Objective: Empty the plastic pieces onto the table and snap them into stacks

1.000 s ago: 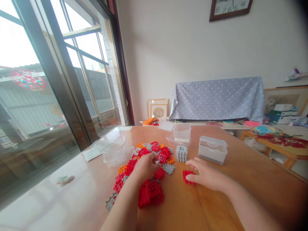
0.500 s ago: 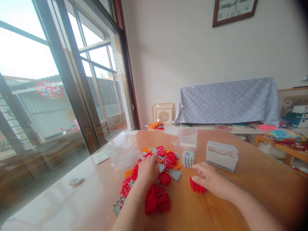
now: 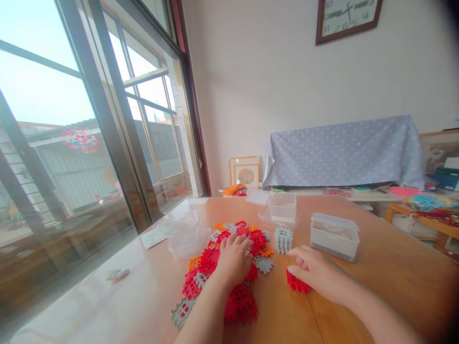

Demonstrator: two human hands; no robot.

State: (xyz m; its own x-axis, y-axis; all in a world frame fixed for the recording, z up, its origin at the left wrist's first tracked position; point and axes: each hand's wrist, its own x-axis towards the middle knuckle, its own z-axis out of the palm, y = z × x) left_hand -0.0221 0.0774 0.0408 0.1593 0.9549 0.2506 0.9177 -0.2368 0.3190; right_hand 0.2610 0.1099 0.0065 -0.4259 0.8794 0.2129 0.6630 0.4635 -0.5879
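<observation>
A heap of red, grey and orange toothed plastic building tiles [image 3: 211,260] lies on the table. Over its right part is my left hand [image 3: 234,258], palm down, with fingers spread and touching the tiles; whether a tile sits under the fingertips is hidden. To the right, a short stack of red tiles [image 3: 298,283] stands by my right hand [image 3: 317,272]. That hand's thumb rests at the top edge of the red stack, its fingers loosely bent and apart from the thumb. Just beyond the fingertips stands a stack of grey tiles [image 3: 283,240].
A lidded clear plastic box [image 3: 335,241] stands right of the grey stack. Another clear container [image 3: 283,208] is farther back. Clear lids [image 3: 189,241] and a paper [image 3: 155,236] lie left of the heap. A small wrapped item [image 3: 117,274] is on the wooden table [image 3: 272,310].
My left hand has shifted right across the heap, its fingers spreading more. My right hand stays beside the red stack. The whole view has tilted slightly.
</observation>
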